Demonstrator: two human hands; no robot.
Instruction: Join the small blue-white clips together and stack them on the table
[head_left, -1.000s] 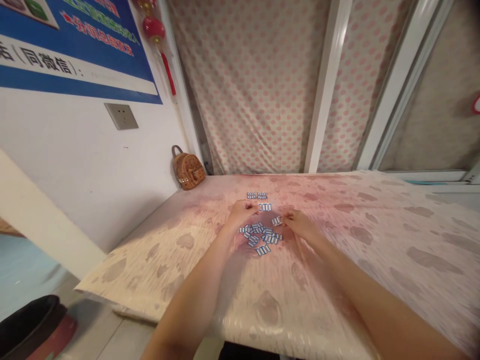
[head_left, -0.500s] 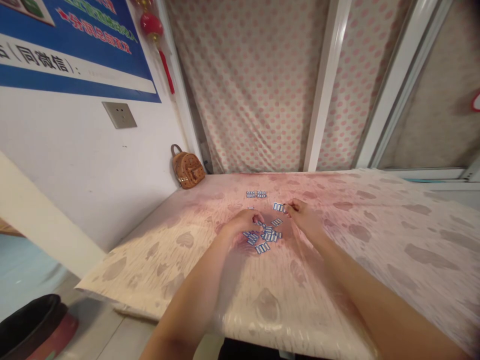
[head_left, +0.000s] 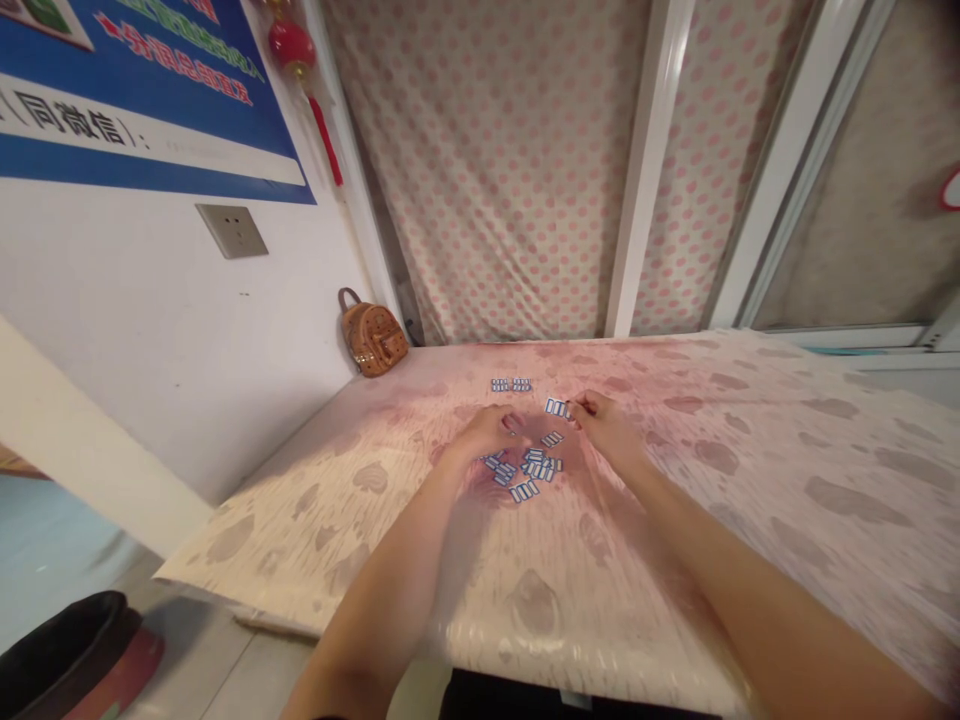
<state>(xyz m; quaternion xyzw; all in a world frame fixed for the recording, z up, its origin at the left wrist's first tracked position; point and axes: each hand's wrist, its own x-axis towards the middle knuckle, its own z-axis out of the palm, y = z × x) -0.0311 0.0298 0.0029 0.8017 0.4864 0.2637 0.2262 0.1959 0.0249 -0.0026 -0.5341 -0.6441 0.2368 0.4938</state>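
A backpack (head_left: 373, 338) sits at the table's (head_left: 300, 545) far left corner; lined-up tiles (head_left: 511, 385) lie toward the far edge, loose tiles (head_left: 538, 467) nearer. The right hand (head_left: 600, 423) pinches a strip (head_left: 556, 407); the left hand's (head_left: 486, 433) grip is unclear.

The surface (head_left: 300, 550) has a glossy, plastic-looking finish; the curtain (head_left: 495, 180) is matt, creased cloth, the bag (head_left: 375, 338) leather-like, the post (head_left: 651, 150) smooth and shiny.

The left hand (head_left: 487, 432) and right hand (head_left: 600, 422) are bare, their slim wrists (head_left: 459, 456) widening into equally bare forearms (head_left: 401, 560).
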